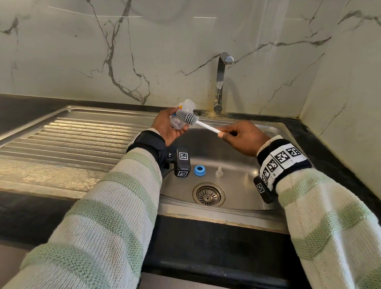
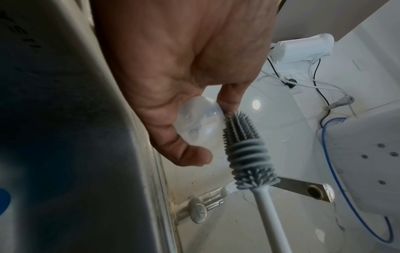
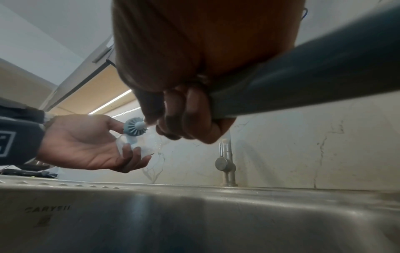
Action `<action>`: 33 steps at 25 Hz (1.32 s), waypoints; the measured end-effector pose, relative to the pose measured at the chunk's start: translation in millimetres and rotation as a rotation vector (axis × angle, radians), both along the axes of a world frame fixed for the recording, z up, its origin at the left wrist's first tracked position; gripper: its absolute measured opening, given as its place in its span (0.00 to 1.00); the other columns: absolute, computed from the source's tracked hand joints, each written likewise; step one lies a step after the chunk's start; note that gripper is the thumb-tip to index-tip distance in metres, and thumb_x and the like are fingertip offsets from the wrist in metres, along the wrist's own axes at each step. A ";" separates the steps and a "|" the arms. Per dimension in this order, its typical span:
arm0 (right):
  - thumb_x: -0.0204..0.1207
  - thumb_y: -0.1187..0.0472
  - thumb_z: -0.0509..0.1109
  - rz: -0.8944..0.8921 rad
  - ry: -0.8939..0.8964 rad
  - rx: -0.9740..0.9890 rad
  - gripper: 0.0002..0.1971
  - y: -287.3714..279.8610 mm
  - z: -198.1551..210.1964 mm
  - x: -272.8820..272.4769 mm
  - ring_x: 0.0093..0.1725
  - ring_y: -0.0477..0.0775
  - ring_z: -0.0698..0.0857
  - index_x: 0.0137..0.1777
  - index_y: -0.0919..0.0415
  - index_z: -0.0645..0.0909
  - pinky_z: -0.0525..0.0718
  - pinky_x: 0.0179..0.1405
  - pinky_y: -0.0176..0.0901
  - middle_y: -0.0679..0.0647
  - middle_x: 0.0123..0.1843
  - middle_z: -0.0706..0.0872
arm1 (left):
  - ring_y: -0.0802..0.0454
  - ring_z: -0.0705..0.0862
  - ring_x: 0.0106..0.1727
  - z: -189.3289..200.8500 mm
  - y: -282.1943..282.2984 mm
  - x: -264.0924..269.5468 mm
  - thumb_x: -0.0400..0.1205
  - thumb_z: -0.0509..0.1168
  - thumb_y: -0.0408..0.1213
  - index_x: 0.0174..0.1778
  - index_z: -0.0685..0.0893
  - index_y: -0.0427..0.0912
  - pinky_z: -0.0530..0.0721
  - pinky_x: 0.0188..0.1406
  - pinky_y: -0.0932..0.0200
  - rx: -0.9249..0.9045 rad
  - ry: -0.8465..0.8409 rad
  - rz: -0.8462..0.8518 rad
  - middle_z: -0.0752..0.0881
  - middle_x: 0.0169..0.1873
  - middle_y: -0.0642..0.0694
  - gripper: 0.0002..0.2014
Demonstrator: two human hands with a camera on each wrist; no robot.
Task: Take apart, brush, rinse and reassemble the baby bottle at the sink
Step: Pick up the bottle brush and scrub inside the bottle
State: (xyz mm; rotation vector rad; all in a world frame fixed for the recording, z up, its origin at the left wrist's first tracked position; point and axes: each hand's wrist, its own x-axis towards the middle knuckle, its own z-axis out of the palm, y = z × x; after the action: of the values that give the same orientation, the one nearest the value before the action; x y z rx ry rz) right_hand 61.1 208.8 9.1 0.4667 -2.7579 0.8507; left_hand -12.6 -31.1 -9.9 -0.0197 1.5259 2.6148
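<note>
Bottle-washing takes place at one marble-veined wall (image 1: 167, 46) rising behind a black countertop (image 1: 24, 108), the wall turning a corner at the far right. Set into the counter is one stainless steel sink (image 1: 260, 168) with a ribbed draining board (image 1: 77, 136) on its left, one round drain strainer (image 1: 208, 195) in the near part of the basin, and one chrome tap (image 1: 221, 80) standing at the far rim. Two arms in cream-and-green striped sleeves (image 1: 109, 217) reach over the basin, each wrist carrying a black band with printed markers. One clear bottle body (image 1: 182, 113) sits above the far left part of the basin, clamped in the left hand (image 1: 166, 128), thumb and fingers curled round it. One brush (image 1: 187, 118), grey-bristled with a white handle, lies across the bottle, its head touching the outside of it; the right hand (image 1: 241, 137) pinches the handle's near end, fingers curled. On the basin floor, left of centre, lies one blue screw ring (image 1: 199, 170), and just right of it stands one small clear teat (image 1: 219, 172), the two apart from each other.
</note>
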 end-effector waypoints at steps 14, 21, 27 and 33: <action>0.83 0.52 0.66 -0.036 0.022 -0.018 0.14 -0.2 -1.4 -2.1 0.32 0.47 0.80 0.64 0.54 0.86 0.74 0.30 0.37 0.49 0.36 0.86 | 0.44 0.84 0.38 -4.8 -0.9 -2.0 0.86 0.62 0.43 0.72 0.75 0.32 0.87 0.33 0.55 -0.004 -0.005 0.067 0.83 0.56 0.32 0.22; 0.83 0.52 0.67 -0.026 -0.004 -0.031 0.15 2.0 -2.1 -0.7 0.36 0.44 0.80 0.65 0.54 0.86 0.74 0.32 0.35 0.47 0.41 0.87 | 0.46 0.81 0.36 -3.5 -2.4 1.3 0.85 0.59 0.43 0.74 0.72 0.31 0.83 0.32 0.58 0.009 0.008 0.007 0.81 0.52 0.33 0.24; 0.83 0.52 0.66 -0.023 0.000 -0.037 0.15 1.0 -2.5 -2.1 0.36 0.49 0.81 0.66 0.54 0.85 0.76 0.33 0.38 0.51 0.41 0.88 | 0.46 0.84 0.36 -4.4 -2.6 1.2 0.85 0.61 0.43 0.68 0.75 0.32 0.85 0.33 0.57 0.010 0.004 0.011 0.83 0.49 0.34 0.20; 0.84 0.53 0.66 -0.042 0.020 -0.089 0.14 2.6 -3.0 -3.8 0.32 0.49 0.79 0.65 0.54 0.86 0.77 0.32 0.39 0.51 0.36 0.85 | 0.48 0.79 0.33 -2.9 -1.2 0.9 0.86 0.58 0.40 0.61 0.77 0.33 0.82 0.28 0.58 -0.007 0.030 0.027 0.81 0.45 0.35 0.15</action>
State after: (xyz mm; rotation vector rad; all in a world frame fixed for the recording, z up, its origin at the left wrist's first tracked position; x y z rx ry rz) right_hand 57.2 211.4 6.2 0.3977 -2.6888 0.9489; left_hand -11.6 -32.3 -12.8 -0.0021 1.5557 2.6421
